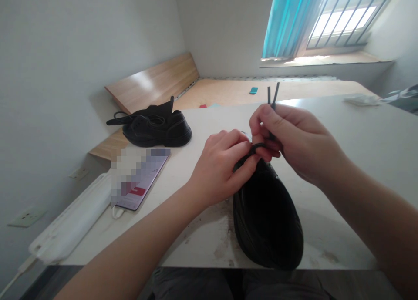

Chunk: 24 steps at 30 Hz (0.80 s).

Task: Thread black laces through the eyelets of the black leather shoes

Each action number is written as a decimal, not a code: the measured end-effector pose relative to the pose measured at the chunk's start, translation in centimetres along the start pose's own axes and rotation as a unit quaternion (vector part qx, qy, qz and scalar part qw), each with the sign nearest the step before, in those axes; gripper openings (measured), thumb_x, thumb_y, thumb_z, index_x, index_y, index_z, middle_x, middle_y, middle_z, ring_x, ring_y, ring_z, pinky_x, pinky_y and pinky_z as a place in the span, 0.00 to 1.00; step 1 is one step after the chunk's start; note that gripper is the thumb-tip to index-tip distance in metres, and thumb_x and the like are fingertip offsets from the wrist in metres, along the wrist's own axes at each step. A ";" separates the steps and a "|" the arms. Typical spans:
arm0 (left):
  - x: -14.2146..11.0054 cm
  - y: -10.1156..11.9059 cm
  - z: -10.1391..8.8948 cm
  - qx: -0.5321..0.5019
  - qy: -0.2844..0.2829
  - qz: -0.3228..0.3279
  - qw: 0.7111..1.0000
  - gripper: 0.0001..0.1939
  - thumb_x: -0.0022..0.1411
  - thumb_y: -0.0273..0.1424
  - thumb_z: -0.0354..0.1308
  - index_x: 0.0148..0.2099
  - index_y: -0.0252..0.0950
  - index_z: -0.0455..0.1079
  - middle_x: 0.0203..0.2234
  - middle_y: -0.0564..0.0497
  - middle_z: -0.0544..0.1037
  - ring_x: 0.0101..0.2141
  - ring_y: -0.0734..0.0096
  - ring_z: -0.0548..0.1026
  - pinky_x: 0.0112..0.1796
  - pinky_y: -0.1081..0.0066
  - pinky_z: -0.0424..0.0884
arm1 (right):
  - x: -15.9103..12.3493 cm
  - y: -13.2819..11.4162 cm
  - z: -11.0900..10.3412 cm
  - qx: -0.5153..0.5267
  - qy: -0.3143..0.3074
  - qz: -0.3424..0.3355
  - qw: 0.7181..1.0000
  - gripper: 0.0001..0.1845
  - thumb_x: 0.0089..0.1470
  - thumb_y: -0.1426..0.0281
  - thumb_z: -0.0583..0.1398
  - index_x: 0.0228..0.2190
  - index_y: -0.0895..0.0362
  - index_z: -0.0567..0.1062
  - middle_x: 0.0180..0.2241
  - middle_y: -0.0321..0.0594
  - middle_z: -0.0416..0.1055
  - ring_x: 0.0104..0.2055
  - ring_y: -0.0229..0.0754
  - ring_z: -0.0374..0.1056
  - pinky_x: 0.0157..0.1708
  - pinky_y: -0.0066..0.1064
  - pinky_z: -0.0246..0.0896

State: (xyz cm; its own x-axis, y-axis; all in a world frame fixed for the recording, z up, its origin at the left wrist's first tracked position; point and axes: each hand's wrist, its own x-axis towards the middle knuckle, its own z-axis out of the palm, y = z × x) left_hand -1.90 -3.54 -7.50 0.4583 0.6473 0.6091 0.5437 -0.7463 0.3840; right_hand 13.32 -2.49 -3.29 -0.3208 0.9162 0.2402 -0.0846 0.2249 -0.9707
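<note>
A black shoe (269,221) stands on the white table, its heel toward me and its front hidden behind my hands. Above it my right hand (287,132) pinches a black shoelace (276,93), and two ends stick up past the fingers. My left hand (227,163) is closed at the shoe's upper front edge, thumb and fingers on a dark loop of the lace. The lace's path between the two hands is partly covered by fingers. A second black shoe (160,130) sits to the far left, its tongue raised and its lace loose.
Left of my forearm lies a phone (148,182) with a lit screen, beside a white power strip (78,217) and a cable. Behind the white table (342,160) is a wooden surface (225,89) with a small teal item (254,90).
</note>
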 end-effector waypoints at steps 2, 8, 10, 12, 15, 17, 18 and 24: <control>0.0 0.1 0.0 -0.005 0.015 -0.013 1.000 0.07 0.65 0.31 0.54 0.34 0.36 0.70 0.33 0.48 0.77 0.36 0.65 0.71 0.41 0.62 0.64 | 0.0 -0.1 -0.2 0.002 0.008 -0.001 1.000 0.19 0.62 0.61 0.57 0.22 0.57 0.67 0.18 0.31 0.57 0.16 0.29 0.56 0.16 0.23 0.50; -0.1 0.2 0.1 -0.107 0.026 -0.063 0.992 0.07 0.64 0.34 0.57 0.34 0.39 0.73 0.30 0.52 0.78 0.37 0.66 0.72 0.44 0.65 0.66 | 0.1 -0.2 -1.9 -0.012 -0.064 0.082 0.995 0.16 0.64 0.61 0.53 0.27 0.56 0.67 0.19 0.32 0.57 0.17 0.32 0.58 0.16 0.25 0.50; -0.1 0.3 0.0 -0.154 0.018 -0.089 0.984 0.10 0.67 0.34 0.54 0.34 0.39 0.74 0.30 0.52 0.79 0.37 0.67 0.73 0.44 0.66 0.67 | 0.3 -0.3 -2.4 -0.034 -0.065 0.080 0.994 0.16 0.64 0.61 0.52 0.27 0.56 0.66 0.18 0.32 0.58 0.17 0.33 0.57 0.17 0.26 0.52; 0.0 0.3 0.0 -0.194 0.019 -0.113 0.974 0.12 0.67 0.35 0.53 0.33 0.39 0.73 0.28 0.52 0.79 0.37 0.67 0.74 0.44 0.67 0.67 | 0.4 -0.4 -2.5 -0.049 -0.071 0.077 0.993 0.16 0.64 0.61 0.53 0.27 0.55 0.65 0.18 0.31 0.55 0.17 0.32 0.55 0.17 0.26 0.52; 0.1 0.3 0.0 -0.265 0.030 -0.155 0.951 0.11 0.67 0.35 0.54 0.34 0.38 0.73 0.27 0.53 0.79 0.33 0.69 0.75 0.41 0.68 0.68 | 0.4 -0.5 -2.4 -0.035 -0.088 0.090 0.991 0.17 0.63 0.63 0.55 0.24 0.56 0.64 0.19 0.29 0.50 0.16 0.30 0.49 0.16 0.25 0.50; 0.2 0.2 0.2 -0.316 0.038 -0.183 0.930 0.10 0.66 0.35 0.55 0.35 0.37 0.72 0.26 0.53 0.79 0.31 0.70 0.75 0.40 0.69 0.69 | 0.3 -0.5 -2.3 -0.014 -0.100 0.097 0.990 0.17 0.63 0.64 0.54 0.23 0.57 0.65 0.18 0.29 0.50 0.16 0.29 0.49 0.17 0.24 0.49; 0.2 0.1 0.4 -0.341 0.047 -0.197 0.918 0.10 0.66 0.35 0.55 0.34 0.36 0.72 0.26 0.53 0.79 0.31 0.71 0.75 0.40 0.69 0.69 | 0.3 -0.5 -2.3 -0.006 -0.106 0.097 0.990 0.17 0.64 0.64 0.54 0.24 0.57 0.66 0.18 0.29 0.51 0.17 0.30 0.50 0.17 0.24 0.49; 0.6 -0.9 1.0 -0.521 0.105 -0.316 0.786 0.09 0.65 0.33 0.53 0.34 0.35 0.71 0.25 0.53 0.78 0.31 0.73 0.75 0.42 0.71 0.69 | 0.3 -0.1 -2.2 -0.021 -0.103 0.043 0.994 0.07 0.60 0.68 0.59 0.32 0.59 0.73 0.19 0.31 0.62 0.22 0.30 0.58 0.22 0.23 0.52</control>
State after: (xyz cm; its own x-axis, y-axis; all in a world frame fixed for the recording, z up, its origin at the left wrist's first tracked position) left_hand -1.40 -2.35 -8.11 0.1430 0.9816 0.1267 -0.3058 -0.0779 0.9489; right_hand 15.34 -1.47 -3.17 -0.5120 0.8460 0.1487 -0.0111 0.1666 -0.9860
